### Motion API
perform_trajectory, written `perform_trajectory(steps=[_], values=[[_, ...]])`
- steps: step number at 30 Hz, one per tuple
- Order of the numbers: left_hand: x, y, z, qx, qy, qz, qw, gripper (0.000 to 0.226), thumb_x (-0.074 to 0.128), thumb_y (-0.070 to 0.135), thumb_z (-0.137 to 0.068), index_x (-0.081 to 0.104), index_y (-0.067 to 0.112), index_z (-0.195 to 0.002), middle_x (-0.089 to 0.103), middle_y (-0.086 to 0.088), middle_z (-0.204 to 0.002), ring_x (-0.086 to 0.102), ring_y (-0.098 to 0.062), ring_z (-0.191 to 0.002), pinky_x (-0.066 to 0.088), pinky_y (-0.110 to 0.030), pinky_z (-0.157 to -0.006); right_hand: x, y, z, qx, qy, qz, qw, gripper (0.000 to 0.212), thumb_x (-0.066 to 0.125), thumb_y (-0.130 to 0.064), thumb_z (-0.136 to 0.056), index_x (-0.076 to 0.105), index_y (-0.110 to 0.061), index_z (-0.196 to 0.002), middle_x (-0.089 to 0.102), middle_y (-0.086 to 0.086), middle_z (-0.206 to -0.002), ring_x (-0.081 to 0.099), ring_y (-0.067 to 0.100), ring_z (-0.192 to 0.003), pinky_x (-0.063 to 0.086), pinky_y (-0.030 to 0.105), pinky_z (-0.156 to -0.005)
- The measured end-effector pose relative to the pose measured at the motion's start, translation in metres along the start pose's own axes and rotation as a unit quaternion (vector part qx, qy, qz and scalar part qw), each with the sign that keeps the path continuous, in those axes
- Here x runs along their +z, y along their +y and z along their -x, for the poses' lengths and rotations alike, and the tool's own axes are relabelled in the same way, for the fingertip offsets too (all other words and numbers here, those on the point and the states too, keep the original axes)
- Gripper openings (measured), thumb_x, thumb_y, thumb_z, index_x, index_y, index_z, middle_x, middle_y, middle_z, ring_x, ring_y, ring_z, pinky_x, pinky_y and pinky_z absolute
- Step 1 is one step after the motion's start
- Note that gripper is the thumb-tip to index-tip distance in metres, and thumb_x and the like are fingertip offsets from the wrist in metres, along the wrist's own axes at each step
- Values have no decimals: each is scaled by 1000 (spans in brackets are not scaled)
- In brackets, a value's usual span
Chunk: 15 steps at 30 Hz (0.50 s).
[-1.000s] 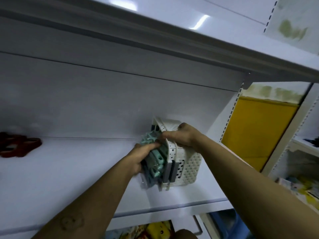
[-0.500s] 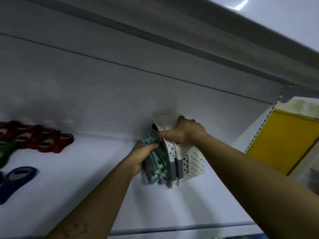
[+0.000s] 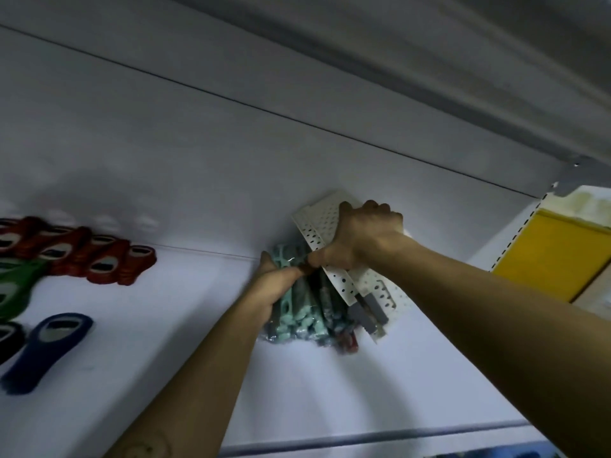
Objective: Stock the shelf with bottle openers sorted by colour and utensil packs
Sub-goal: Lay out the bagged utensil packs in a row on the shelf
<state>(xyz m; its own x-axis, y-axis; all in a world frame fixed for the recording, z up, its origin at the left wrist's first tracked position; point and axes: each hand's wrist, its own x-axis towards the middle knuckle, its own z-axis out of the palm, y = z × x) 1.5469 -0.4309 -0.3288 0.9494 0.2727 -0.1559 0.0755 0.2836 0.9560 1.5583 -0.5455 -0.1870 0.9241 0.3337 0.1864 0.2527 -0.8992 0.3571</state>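
Utensil packs, teal, clear-wrapped (image 3: 299,312): bunch on white metal shelf (image 3: 185,312), mid-right, at mouth of tipped white perforated plastic basket (image 3: 322,226). My L hand (image 3: 274,285) grips bunch; R hand (image 3: 360,239) clenched on basket rim. Far left: red bottle openers (image 3: 109,262) in row; green opener (image 3: 13,285), blue opener (image 3: 49,345) nearer.

A wide bare strip of shelf (image 3: 198,309) lies open between the red bottle openers (image 3: 109,262) and blue bottle opener (image 3: 46,352) on the left and the utensil packs (image 3: 304,315) and white basket (image 3: 322,223) on the right.
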Motion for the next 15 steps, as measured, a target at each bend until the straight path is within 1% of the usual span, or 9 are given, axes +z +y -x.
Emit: perform_trajectory(steps=[1, 2, 4, 6, 9, 11, 13, 14, 15], values=[[-1, -3, -6, 0, 13, -11, 1000, 144, 94, 56, -32, 19, 23, -150, 57, -11, -135, 62, -29, -113, 54, -45, -94, -2, 1, 2, 4, 7, 5, 1000, 114, 55, -94, -44, 41, -21, -130, 51, 14, -114, 49, 32, -104, 42, 40, -81], [-2, -7, -13, -2, 32, -29, 999, 148, 93, 63, -25, 21, 24, -148, 58, -10, -133, 63, -29, -111, 55, -45, -92, -3, 1, 3, 8, 12, 6, 1000, 112, 56, -93, -46, 41, -21, -130, 51, 14, -114, 48, 32, -103, 42, 40, -81], [-7, -14, -25, -10, 69, -109, 992, 147, 86, 74, -20, 25, 22, -143, 62, -8, -125, 65, -30, -105, 57, -44, -86, -6, 1, 5, 14, 19, 0, 1000, 107, 58, -89, -50, 40, -21, -132, 49, 14, -114, 47, 32, -103, 40, 40, -80], [-10, -16, -26, -17, 88, -178, 980, 150, 79, 81, -17, 23, 23, -144, 58, -8, -129, 61, -31, -110, 55, -44, -88, -7, -1, 8, 15, 17, -5, 1000, 104, 59, -86, -52, 40, -22, -132, 48, 14, -114, 46, 32, -103, 40, 40, -81], [-16, -15, -24, -12, 97, -199, 975, 155, 72, 86, -8, 24, 26, -143, 52, -10, -136, 56, -32, -118, 52, -47, -94, -5, -7, 14, 15, 16, -12, 1000, 102, 60, -84, -53, 41, -21, -131, 47, 13, -108, 46, 31, -102, 41, 40, -81], [-23, -19, -28, -11, 103, -212, 972, 144, 72, 87, -12, 30, 34, -139, 51, -9, -138, 54, -33, -121, 50, -48, -96, -4, -12, 16, 10, 21, -17, 1000, 100, 60, -83, -54, 42, -20, -130, 46, 13, -105, 46, 31, -101, 40, 40, -78], [-25, -17, -23, -6, 110, -247, 963, 125, 75, 82, -24, 36, 35, -134, 53, -9, -136, 54, -33, -120, 50, -48, -96, -2, -15, 19, 2, 23, -27, 999, 99, 60, -83, -56, 42, -19, -130, 49, 14, -111, 47, 32, -102, 38, 40, -76], [-23, -13, -13, -3, 117, -276, 954, 120, 73, 80, -30, 38, 33, -134, 51, -10, -137, 51, -34, -123, 47, -48, -99, -1, -15, 20, -2, 25, -34, 999, 98, 60, -82, -57, 42, -19, -130, 49, 15, -113, 47, 33, -103, 37, 40, -75], [-20, -8, -4, 2, 120, -310, 943, 117, 69, 79, -34, 37, 32, -137, 45, -13, -142, 43, -37, -129, 42, -49, -105, -1, -13, 21, -4, 28, -41, 999, 98, 60, -82, -57, 41, -19, -130, 49, 16, -115, 47, 33, -104, 36, 41, -75]])
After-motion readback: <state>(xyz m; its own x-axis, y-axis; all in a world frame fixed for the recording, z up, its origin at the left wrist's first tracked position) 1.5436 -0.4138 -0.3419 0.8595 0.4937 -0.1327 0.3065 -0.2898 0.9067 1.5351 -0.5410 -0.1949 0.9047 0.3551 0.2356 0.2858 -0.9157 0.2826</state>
